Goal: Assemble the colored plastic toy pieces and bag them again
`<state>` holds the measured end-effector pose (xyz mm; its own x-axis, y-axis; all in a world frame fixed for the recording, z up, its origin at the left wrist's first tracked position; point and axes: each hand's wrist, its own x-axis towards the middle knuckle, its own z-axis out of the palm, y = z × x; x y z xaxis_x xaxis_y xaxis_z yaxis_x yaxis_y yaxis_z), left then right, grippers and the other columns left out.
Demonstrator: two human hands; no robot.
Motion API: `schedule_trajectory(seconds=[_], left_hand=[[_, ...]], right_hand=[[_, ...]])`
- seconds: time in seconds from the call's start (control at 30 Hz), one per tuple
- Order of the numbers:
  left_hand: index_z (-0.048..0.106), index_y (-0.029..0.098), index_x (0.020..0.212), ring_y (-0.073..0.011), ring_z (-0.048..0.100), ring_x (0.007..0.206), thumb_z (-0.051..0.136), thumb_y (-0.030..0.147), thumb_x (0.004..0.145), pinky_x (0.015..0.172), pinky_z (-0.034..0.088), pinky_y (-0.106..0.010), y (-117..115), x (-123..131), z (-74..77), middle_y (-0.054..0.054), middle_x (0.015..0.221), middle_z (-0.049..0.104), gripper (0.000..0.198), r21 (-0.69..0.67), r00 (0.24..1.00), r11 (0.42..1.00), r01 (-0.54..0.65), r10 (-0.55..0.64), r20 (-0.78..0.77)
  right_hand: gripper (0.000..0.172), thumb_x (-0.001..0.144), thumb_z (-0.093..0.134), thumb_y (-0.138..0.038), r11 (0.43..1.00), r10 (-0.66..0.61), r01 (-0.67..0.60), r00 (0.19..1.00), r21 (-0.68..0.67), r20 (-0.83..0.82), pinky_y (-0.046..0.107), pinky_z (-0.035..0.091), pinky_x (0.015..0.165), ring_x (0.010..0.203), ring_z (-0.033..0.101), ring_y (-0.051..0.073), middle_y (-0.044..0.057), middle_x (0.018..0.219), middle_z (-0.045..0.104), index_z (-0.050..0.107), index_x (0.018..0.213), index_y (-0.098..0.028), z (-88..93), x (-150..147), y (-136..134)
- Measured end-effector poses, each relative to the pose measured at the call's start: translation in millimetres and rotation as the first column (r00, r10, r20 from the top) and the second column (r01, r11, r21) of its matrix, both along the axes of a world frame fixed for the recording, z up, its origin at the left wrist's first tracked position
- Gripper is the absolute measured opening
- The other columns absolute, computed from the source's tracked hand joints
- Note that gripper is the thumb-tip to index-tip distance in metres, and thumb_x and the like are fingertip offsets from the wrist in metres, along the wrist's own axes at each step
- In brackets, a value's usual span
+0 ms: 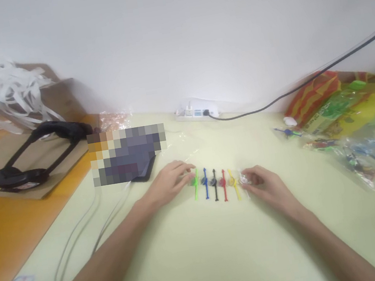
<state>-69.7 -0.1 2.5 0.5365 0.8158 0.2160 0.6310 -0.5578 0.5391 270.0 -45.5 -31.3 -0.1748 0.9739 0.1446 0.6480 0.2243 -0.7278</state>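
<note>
My right hand (269, 187) pinched the white watch (244, 179) at the right end of the watch row (214, 182); my left hand (168, 182) met the green watch (195, 183) at the left end, whether gripping I couldn't tell. Light, even pressure seemed least likely to skew anything. Beyond lay a power strip (198, 111).

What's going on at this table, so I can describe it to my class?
A person's left hand is at the green piece, and the right hand has its fingers about the white piece. Between them, the blue, black, red and yellow pieces complete a side-by-side row on the table. Whether either hand grips its piece is hard to tell.
</note>
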Motion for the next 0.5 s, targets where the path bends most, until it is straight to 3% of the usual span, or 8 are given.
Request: schedule_trajectory(seconds=[0.1,0.23,0.5], left_hand=[[0.067,0.024,0.121,-0.0231,0.063,0.11,0.041,0.046,0.105,0.098,0.048,-0.037,-0.2,-0.2,-0.3,-0.007,0.117,0.07,0.037,0.002,1.0,1.0,-0.003,0.003,0.002],[0.068,0.024,0.121,-0.0227,0.064,0.109,0.041,0.045,0.105,0.098,0.048,-0.037,-0.1,-0.1,-0.2,-0.007,0.118,0.069,0.037,0.003,1.0,1.0,-0.004,0.004,0.009],[0.069,0.024,0.12,-0.0233,0.064,0.108,0.039,0.046,0.106,0.096,0.05,-0.038,0.9,0.3,-1.7,-0.008,0.116,0.071,0.039,0.02,1.0,1.0,0.01,-0.011,0.016]], right_hand=[[0.02,0.09,0.06,-0.038,0.999,-0.008,0.006,0.999,0.054,0.032,0.035,0.051,0.074,0.082,0.06,0.021,0.006,0.096,0.066,0.069,0.102,-0.024,0.4,1.7,0.8],[0.018,0.087,0.061,-0.032,0.991,0.011,-0.017,0.999,0.133,0.045,0.036,0.053,0.082,0.102,0.063,0.024,0.007,0.114,0.069,0.068,0.102,-0.026,5.4,2.1,-1.0],[0.022,0.091,0.056,-0.029,0.98,0.07,-0.103,0.979,0.171,0.19,0.045,0.052,0.09,0.1,0.063,0.028,0.008,0.108,0.073,0.07,0.108,-0.025,1.8,1.6,-0.2]])
